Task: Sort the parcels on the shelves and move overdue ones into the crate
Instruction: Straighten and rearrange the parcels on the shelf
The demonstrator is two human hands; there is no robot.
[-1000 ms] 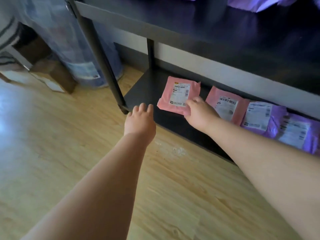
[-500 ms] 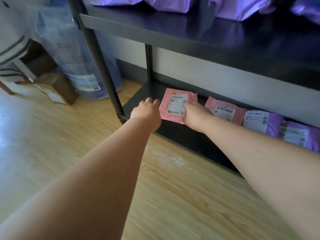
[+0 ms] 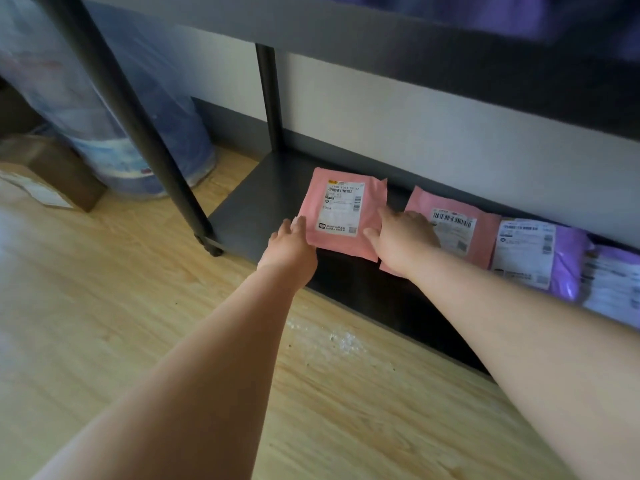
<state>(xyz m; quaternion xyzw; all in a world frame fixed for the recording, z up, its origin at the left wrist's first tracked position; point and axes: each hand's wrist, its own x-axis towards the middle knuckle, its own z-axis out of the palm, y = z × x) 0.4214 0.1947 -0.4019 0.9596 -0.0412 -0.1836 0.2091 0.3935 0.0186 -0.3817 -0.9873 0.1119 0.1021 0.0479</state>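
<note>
Both hands have closed in: left hand [image 3: 290, 244] and right hand [image 3: 398, 237] now pinch the pink parcel [image 3: 343, 213], tilted up off the bottom shelf [image 3: 263, 199]. Thin edge grip; it could slip, or nudge the neighbouring parcel [image 3: 453, 223].

The black bottom shelf board [image 3: 263, 188] lies bare left of the pink label-faced parcel [image 3: 341, 213], up to the black front post [image 3: 145, 133]. Right of that parcel, a second pink parcel [image 3: 481, 233] and purple parcels [image 3: 568, 258] crowd it. The dark upper shelf [image 3: 381, 32] overhangs.
</note>
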